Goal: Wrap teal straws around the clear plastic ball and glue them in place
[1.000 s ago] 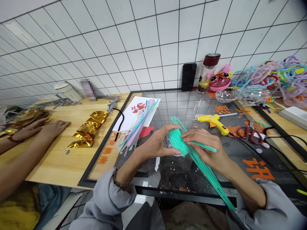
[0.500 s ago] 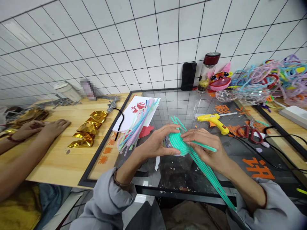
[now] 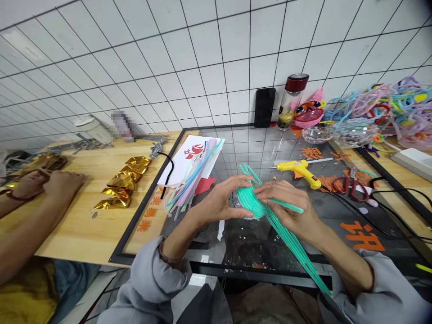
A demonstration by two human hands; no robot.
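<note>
My left hand (image 3: 221, 200) wraps around a small round object covered in turquoise pipe cleaners (image 3: 249, 201), held just above the dark glass mat (image 3: 256, 243). My right hand (image 3: 290, 207) presses its fingers on the wound turquoise strands from the right and pinches one strand that sticks out to the right. Long loose ends of the turquoise pipe cleaners (image 3: 297, 252) trail under my right forearm toward the near right. Short ends poke up behind my left hand.
A bundle of pastel pipe cleaners (image 3: 194, 177) lies on white paper at the mat's left. A yellow glue gun (image 3: 300, 168), red scissors (image 3: 347, 189), cables, a jar (image 3: 292, 101), a phone (image 3: 264, 107) and a colourful pipe-cleaner heap (image 3: 388, 110) sit right. Another person's hands (image 3: 50, 184) rest by gold foil pieces (image 3: 123, 184).
My hands hold almost still on the turquoise bundle. The other person's hands at the left have drawn back leftward and curled up.
</note>
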